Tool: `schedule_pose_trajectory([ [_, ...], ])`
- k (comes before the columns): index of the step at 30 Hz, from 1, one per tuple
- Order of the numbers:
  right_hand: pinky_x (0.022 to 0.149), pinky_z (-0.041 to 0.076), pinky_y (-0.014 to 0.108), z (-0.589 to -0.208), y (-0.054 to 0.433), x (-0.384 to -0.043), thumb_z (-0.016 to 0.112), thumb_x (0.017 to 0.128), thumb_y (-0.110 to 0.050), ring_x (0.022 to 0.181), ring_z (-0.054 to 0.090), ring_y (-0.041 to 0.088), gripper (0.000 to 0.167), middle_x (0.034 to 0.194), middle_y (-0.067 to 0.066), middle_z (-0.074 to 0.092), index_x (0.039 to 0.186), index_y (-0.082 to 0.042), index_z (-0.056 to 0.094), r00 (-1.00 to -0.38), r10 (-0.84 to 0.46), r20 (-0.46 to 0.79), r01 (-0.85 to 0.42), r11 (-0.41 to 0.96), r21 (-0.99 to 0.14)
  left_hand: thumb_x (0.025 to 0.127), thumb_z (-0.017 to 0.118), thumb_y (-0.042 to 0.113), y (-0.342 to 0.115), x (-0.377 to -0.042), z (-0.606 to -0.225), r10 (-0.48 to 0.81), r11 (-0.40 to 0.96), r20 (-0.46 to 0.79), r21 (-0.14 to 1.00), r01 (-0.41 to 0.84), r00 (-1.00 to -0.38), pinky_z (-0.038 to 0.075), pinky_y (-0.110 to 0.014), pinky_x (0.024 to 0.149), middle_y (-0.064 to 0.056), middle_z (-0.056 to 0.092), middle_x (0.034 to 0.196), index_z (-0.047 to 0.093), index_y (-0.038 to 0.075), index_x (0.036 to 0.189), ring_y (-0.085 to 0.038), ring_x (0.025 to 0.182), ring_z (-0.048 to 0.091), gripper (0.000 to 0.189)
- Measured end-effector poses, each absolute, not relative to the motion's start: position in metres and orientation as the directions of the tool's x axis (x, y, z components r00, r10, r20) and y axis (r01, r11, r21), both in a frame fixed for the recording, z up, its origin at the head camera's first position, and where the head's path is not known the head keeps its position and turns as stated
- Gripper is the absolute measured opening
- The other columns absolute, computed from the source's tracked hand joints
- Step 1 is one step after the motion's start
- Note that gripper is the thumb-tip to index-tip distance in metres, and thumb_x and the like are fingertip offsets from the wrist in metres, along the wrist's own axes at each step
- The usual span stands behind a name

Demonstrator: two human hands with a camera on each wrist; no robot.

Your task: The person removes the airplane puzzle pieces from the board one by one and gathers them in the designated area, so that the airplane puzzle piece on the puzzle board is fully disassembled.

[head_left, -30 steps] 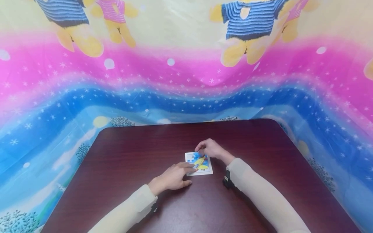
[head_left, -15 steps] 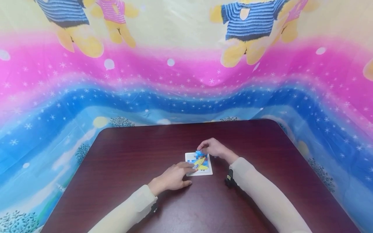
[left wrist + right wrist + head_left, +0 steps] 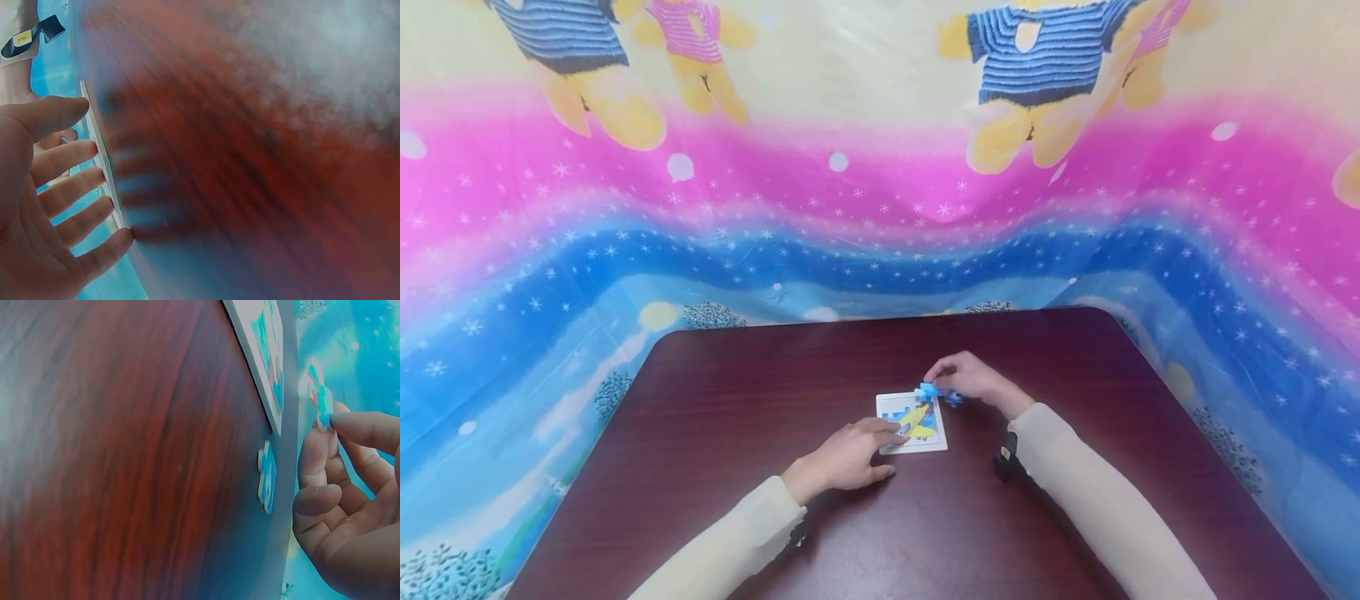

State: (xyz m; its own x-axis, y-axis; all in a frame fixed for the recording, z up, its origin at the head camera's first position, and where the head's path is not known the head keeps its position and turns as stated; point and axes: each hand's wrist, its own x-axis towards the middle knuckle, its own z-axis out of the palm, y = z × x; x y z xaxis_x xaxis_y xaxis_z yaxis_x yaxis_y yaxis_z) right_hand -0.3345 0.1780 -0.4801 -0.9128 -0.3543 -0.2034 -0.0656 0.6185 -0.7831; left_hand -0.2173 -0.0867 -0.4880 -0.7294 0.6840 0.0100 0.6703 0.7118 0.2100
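We're pinching a blue puzzle piece (image 3: 929, 389) in our right hand (image 3: 970, 379), at the far right corner of the puzzle board (image 3: 927, 447); our left hand (image 3: 846, 457), fingers extended, rests on its left side. Handling loose pieces seems the step; next calls for a steady pinch, clear of the second piece (image 3: 267, 478) right of the board. Ours points left, long axis roughly along the far edge.
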Motion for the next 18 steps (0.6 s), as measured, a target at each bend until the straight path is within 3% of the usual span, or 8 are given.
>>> schedule_pose_trajectory([
  [11, 0.087, 0.054, 0.040, -0.473, 0.203, -0.336, 0.064, 0.095, -0.012, 0.094, 0.066, 0.022, 0.017, 0.112, 0.007, 0.071, 0.105, -0.016, 0.076, -0.916, -0.328, -0.232, -0.035, 0.641, -0.767, 0.091, 0.070, 0.037, -0.088, -0.217, -0.490, 0.683, 0.715, 0.011, 0.195, 0.671, -0.730, 0.048, -0.042, 0.108, 0.001, 0.056, 0.147, 0.062, 0.022, 0.137, -0.021, 0.137, 0.050, 0.048],
  [18, 0.082, 0.054, 0.036, -0.474, 0.218, -0.336, 0.064, 0.095, -0.011, 0.092, 0.063, 0.022, 0.017, 0.107, 0.006, 0.071, 0.106, -0.016, 0.076, -0.924, -0.299, -0.237, -0.022, 0.662, -0.749, 0.092, 0.069, 0.036, -0.088, -0.216, -0.488, 0.676, 0.722, -0.002, 0.203, 0.661, -0.737, 0.047, -0.043, 0.109, 0.001, 0.055, 0.148, 0.061, 0.022, 0.138, -0.021, 0.139, 0.049, 0.049],
])
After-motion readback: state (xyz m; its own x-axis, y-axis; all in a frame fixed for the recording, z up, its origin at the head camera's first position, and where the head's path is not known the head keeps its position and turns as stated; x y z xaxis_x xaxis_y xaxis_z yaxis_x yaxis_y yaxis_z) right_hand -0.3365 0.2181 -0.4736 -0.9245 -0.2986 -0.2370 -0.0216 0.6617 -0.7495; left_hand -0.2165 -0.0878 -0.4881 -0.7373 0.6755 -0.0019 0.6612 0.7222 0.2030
